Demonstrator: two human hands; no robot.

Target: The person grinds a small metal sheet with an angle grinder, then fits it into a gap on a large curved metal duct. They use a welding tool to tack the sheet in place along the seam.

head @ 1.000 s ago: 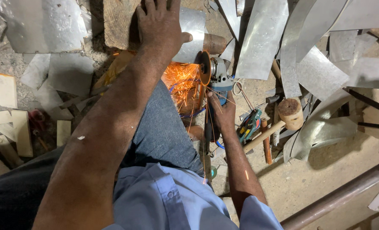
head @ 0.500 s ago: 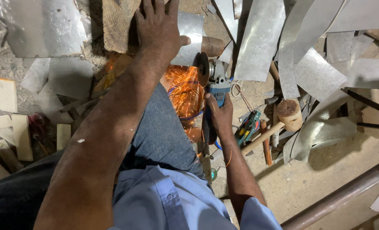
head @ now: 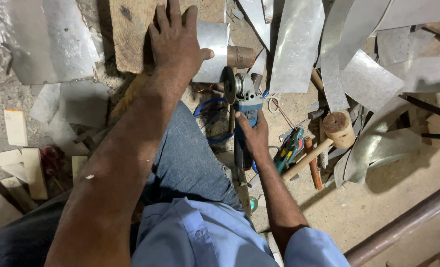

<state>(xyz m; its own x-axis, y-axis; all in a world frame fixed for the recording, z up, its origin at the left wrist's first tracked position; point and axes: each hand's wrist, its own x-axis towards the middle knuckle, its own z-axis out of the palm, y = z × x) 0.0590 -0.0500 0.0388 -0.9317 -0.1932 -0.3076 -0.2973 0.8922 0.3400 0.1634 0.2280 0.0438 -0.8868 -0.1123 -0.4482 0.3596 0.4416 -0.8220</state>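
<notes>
I look down on a dusty concrete floor [head: 403, 198] littered with work scraps. At the far left lie small wooden offcuts [head: 17, 126] and a large crumpled sheet of metal [head: 46, 39]. Moving right, a thick wooden plank [head: 128, 34] lies flat on the floor, and my left hand [head: 175, 42] presses down on it, palm flat, fingers spread and pointing away from me, gripping nothing. Its thumb side rests on a small curved piece of sheet metal [head: 211, 49] that lies on the plank's right end.

Just right of that hand, my right hand [head: 253, 133] is wrapped tightly around the body of a blue angle grinder [head: 244, 104]. The grinder sits between my knee in blue jeans [head: 190, 158] and the scatter of tools, just beside the sheet metal piece. Its long axis runs away from me, roughly straight up the view, with the dark disc [head: 228, 85] at the far end, standing on edge and facing left toward the metal piece. I cannot tell whether the disc touches the metal.

Further right lie a green-handled tool [head: 290, 148] and a wooden mallet [head: 328, 136], its handle slanting toward me. Beyond them, long bent strips of sheet metal [head: 299, 44] fan out, and a rusty pipe [head: 403, 225] crosses the lower right corner.
</notes>
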